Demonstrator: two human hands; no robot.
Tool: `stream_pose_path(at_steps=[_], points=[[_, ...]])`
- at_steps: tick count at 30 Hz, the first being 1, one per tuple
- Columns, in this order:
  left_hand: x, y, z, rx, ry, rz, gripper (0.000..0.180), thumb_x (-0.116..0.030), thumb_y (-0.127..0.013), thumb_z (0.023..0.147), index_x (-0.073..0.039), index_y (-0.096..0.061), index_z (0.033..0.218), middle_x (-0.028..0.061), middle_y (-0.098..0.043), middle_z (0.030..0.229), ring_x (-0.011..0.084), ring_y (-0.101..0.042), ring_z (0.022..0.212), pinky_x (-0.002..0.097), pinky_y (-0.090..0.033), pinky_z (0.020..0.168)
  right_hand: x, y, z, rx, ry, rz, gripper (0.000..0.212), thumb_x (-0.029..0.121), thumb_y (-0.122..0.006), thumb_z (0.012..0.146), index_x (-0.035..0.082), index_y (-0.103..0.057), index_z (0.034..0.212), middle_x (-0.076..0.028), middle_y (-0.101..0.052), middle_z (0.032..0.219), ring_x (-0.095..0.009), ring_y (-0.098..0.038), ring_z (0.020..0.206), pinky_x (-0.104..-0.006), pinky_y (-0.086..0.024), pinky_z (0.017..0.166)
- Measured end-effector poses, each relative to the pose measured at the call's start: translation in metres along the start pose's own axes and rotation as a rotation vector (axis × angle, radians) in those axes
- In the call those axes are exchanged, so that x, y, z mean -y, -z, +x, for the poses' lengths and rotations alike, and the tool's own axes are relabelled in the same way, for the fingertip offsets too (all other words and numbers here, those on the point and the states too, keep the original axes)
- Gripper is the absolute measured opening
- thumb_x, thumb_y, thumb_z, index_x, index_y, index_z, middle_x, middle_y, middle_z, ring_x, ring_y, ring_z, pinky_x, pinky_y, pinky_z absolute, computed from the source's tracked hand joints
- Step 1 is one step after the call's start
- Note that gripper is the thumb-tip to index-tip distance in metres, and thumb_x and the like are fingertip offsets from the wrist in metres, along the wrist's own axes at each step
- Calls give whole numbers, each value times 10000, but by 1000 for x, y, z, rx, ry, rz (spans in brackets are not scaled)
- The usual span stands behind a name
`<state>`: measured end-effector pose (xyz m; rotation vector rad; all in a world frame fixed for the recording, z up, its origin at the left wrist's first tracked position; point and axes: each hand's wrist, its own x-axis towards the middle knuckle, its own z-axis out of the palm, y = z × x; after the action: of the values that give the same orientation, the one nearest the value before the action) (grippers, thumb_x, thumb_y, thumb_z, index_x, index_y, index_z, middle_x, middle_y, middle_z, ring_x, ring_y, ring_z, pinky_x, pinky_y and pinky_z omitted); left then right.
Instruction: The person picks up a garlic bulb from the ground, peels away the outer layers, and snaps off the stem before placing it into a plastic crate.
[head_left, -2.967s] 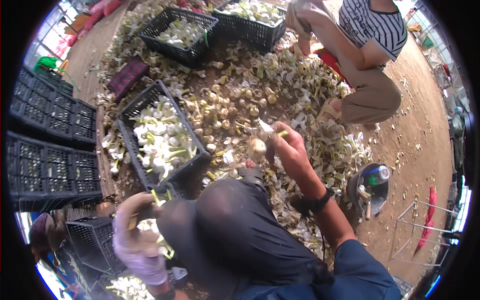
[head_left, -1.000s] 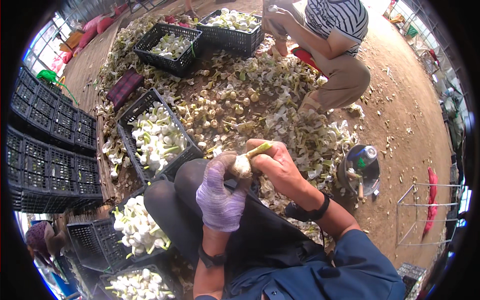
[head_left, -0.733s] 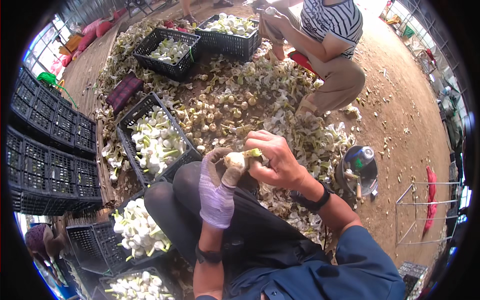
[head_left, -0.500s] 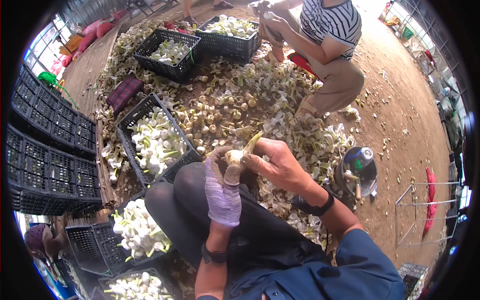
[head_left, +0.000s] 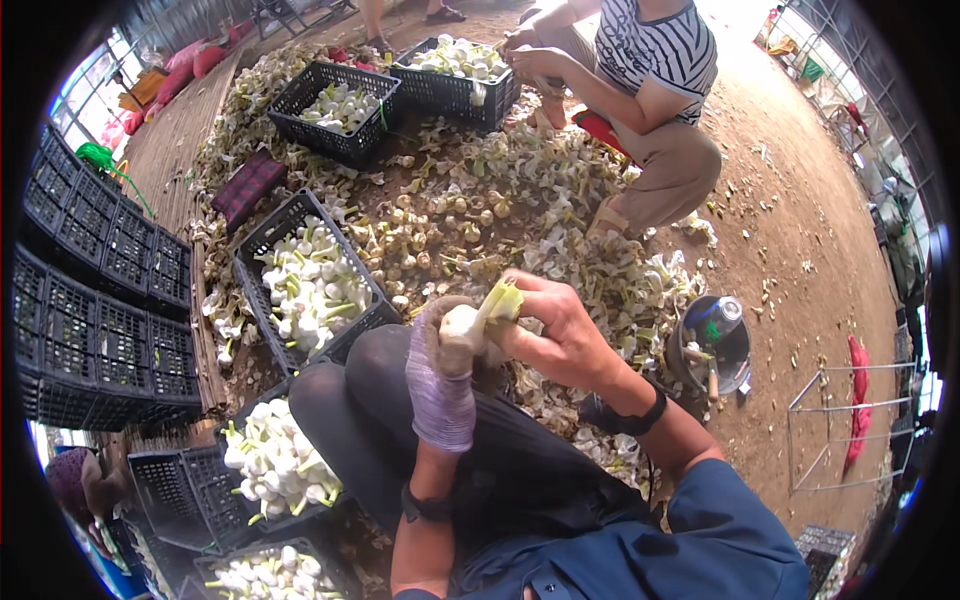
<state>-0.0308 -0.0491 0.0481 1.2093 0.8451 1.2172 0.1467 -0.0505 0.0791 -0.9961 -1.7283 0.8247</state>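
A garlic bulb [head_left: 460, 325] with a short green stem is held above my knees. My left hand [head_left: 440, 365], in a lilac and grey work glove, wraps round the bulb. Bare, my right hand [head_left: 560, 330] pinches the pale green leaf skin [head_left: 504, 299] at the stem, and its thumb and fingers are closed on it. To the left of my knees stands a black crate [head_left: 315, 280] of peeled white garlic. Beyond my hands, unpeeled garlic bulbs [head_left: 420, 230] lie on the ground among loose skins.
Across from me sits a person [head_left: 655, 90] in a striped top beside black crates [head_left: 455, 85] of garlic. At right a bucket [head_left: 745, 350] holds a can [head_left: 725, 315] and a wooden handle. Stacked black crates [head_left: 100, 340] line the left. Garlic skins [head_left: 560, 200] cover the ground ahead.
My right hand has drawn the leaf skin outward and down from the stem, and the bulb now looks whiter. Opposite, the other person's hands have moved closer to the crate.
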Motion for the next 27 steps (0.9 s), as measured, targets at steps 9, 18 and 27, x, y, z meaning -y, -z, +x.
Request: stream_pose_path(at_steps=[9, 18, 27], points=[[2, 0, 0, -38, 110, -472, 668, -549, -701, 941, -36, -512, 1324, 80, -641, 1085, 173, -643, 940, 309, -548, 825, 10, -13, -2, -101, -259, 271, 178, 100, -570, 934, -13, -685, 1008, -54, -660, 847, -98, -604, 795, -290, -501, 725], [-18, 9, -3, 124, 270, -382, 565, -383, -781, 870, 4, -588, 1234, 61, -637, 846, 122, -607, 641, 238, -501, 568, -3, -4, 1, -247, -452, 780, 225, 104, -518, 1019, -41, -689, 1012, -110, -737, 920, -175, -690, 739, -281, -563, 654], [-15, -5, -4, 76, 181, -269, 484, -113, -753, 864, 2, -559, 1292, 77, -672, 994, 130, -659, 749, 272, -561, 623, -31, 17, -21, -160, -164, -537, 302, 201, -749, 921, 8, -679, 1143, -128, -679, 959, -241, -676, 831, -360, -531, 767]])
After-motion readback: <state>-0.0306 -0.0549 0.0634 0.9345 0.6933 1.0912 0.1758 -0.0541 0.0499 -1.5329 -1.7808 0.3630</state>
